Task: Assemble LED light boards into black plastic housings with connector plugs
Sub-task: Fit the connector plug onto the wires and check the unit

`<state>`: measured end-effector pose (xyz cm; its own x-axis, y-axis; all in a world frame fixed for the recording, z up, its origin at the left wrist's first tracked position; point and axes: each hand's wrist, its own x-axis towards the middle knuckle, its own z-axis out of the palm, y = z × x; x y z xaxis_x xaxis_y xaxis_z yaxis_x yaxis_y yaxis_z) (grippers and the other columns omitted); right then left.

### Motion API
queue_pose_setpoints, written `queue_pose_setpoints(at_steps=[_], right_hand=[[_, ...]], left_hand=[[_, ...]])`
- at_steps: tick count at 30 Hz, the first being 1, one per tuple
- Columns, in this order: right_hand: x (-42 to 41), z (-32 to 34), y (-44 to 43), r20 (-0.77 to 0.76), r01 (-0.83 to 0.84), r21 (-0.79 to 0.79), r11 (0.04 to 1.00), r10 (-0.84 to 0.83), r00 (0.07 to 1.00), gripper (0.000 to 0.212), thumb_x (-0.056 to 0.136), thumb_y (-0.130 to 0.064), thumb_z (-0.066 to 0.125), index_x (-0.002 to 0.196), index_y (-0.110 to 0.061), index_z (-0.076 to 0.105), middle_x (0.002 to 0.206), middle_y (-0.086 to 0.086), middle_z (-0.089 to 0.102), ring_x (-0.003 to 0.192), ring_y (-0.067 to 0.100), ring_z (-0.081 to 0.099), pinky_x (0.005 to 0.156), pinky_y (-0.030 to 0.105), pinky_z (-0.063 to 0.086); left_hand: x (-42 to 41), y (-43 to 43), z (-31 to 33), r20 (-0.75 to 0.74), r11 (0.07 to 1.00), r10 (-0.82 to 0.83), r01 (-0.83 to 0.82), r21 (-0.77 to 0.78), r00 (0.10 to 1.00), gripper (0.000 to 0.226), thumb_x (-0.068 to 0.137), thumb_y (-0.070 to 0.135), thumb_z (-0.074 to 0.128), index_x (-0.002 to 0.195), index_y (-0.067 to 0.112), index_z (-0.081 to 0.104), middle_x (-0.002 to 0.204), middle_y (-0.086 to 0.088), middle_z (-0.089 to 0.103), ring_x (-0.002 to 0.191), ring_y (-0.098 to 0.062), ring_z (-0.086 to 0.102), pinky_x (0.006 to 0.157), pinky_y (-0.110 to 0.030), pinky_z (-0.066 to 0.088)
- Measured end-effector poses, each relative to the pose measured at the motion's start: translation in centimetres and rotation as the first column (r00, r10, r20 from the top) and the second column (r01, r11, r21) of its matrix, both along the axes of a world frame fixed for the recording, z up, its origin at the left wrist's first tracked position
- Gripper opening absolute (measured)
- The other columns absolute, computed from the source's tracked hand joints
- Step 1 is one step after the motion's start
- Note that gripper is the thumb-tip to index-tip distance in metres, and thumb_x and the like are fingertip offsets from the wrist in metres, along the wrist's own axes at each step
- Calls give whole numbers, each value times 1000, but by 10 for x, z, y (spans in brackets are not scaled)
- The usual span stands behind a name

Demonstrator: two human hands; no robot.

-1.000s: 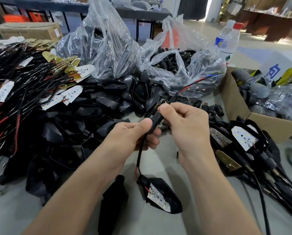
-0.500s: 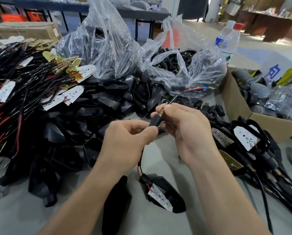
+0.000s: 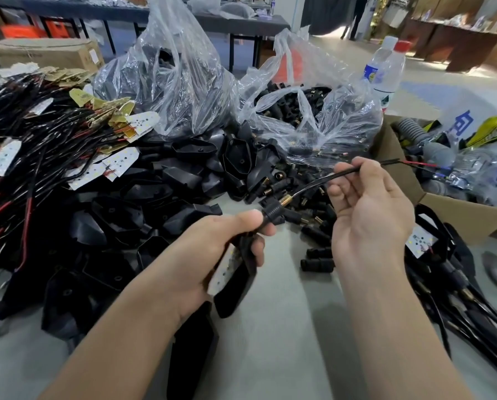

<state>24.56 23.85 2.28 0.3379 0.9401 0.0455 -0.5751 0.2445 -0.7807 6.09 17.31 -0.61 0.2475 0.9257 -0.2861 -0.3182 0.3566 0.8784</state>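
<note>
My left hand (image 3: 212, 249) grips a black housing (image 3: 235, 287) with a white LED board (image 3: 225, 269) in it, thumb pressed on the ribbed black connector plug (image 3: 273, 212) with a brass tip. From the plug a black cable (image 3: 325, 180) runs up to the right. My right hand (image 3: 368, 215) pinches that cable between thumb and forefinger; its red and black wire ends (image 3: 411, 163) stick out past the fingers.
Empty black housings (image 3: 143, 203) are heaped at centre left, wired LED boards (image 3: 39, 145) at far left. Clear bags (image 3: 313, 116) of plugs stand behind. Loose plugs (image 3: 316, 261) lie on the table. Finished units (image 3: 432, 255) and a cardboard box (image 3: 391, 157) are at right.
The housing that lay on the table is now up in my left hand. My right hand slid along the cable, up and to the right, pulling it through the plug.
</note>
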Motion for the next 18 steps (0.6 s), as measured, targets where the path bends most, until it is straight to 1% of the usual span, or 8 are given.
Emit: queue_pose_setpoints(at_steps=[3, 5, 8, 9, 10, 13, 15, 18], right_hand=[[-1, -1, 0, 96, -51, -46, 998, 55, 994, 26, 107, -20, 54, 90, -8, 70, 79, 11, 74, 60, 15, 63, 60, 25, 56], [-7, -5, -3, 273, -223, -171, 960, 264, 925, 38, 107, -35, 52, 94, -7, 74, 88, 16, 76, 66, 18, 65, 60, 28, 57], [-18, -14, -12, 555, -474, -288, 832, 548, 626, 29, 92, -34, 66, 94, -7, 76, 81, 12, 73, 70, 18, 62, 63, 27, 52], [-20, -17, -14, 612, -524, -287, 802, 574, 544, 23, 88, -28, 68, 93, -7, 76, 77, 8, 72, 71, 16, 62, 64, 25, 50], [-22, -18, -16, 641, -542, -276, 794, 572, 512, 17, 88, -22, 69, 91, -7, 76, 75, 6, 73, 71, 15, 62, 63, 23, 49], [-24, -18, -16, 617, -494, -241, 836, 524, 587, 13, 95, -11, 66, 89, -5, 76, 76, 9, 74, 69, 18, 61, 62, 25, 49], [-25, -15, -16, 521, -479, -237, 845, 527, 672, 15, 98, -9, 62, 88, -6, 73, 77, 12, 73, 66, 19, 60, 59, 26, 50], [-25, -10, -17, 418, -492, -226, 841, 540, 731, 18, 101, -7, 58, 88, -7, 69, 75, 15, 73, 62, 21, 61, 56, 26, 52]], left_hand=[[-1, 5, -4, -18, 998, 40, -41, -45, 999, 35, 85, 43, 67, 89, 12, 82, 59, 0, 57, 56, -16, 58, 56, -24, 51], [-1, 5, -5, -54, 996, 75, -78, -40, 996, 37, 90, 41, 61, 86, 11, 82, 56, -1, 53, 53, -17, 56, 53, -23, 49], [0, 4, -2, -68, 989, 135, -139, -54, 988, 39, 99, 34, 57, 83, 8, 82, 56, -3, 55, 52, -16, 55, 52, -23, 50], [0, 3, 0, -58, 985, 153, -157, -65, 987, 38, 100, 32, 57, 85, 6, 81, 59, -5, 57, 53, -16, 56, 52, -24, 50], [-1, 3, 2, -64, 982, 168, -173, -74, 984, 38, 100, 32, 57, 88, 5, 81, 62, -7, 60, 55, -17, 57, 53, -25, 50], [-5, 2, 3, -172, 986, 161, -165, -7, 972, 39, 99, 37, 59, 79, 13, 82, 80, -10, 74, 68, -18, 67, 67, -29, 52], [-8, 3, 3, -209, 990, 136, -125, 64, 968, 26, 89, 36, 66, 87, 16, 83, 96, -11, 78, 83, -20, 73, 78, -32, 56], [-15, 1, 2, -245, 994, 66, -42, 104, 967, 26, 85, 35, 64, 103, 27, 81, 108, -9, 78, 95, -26, 76, 81, -31, 61]])
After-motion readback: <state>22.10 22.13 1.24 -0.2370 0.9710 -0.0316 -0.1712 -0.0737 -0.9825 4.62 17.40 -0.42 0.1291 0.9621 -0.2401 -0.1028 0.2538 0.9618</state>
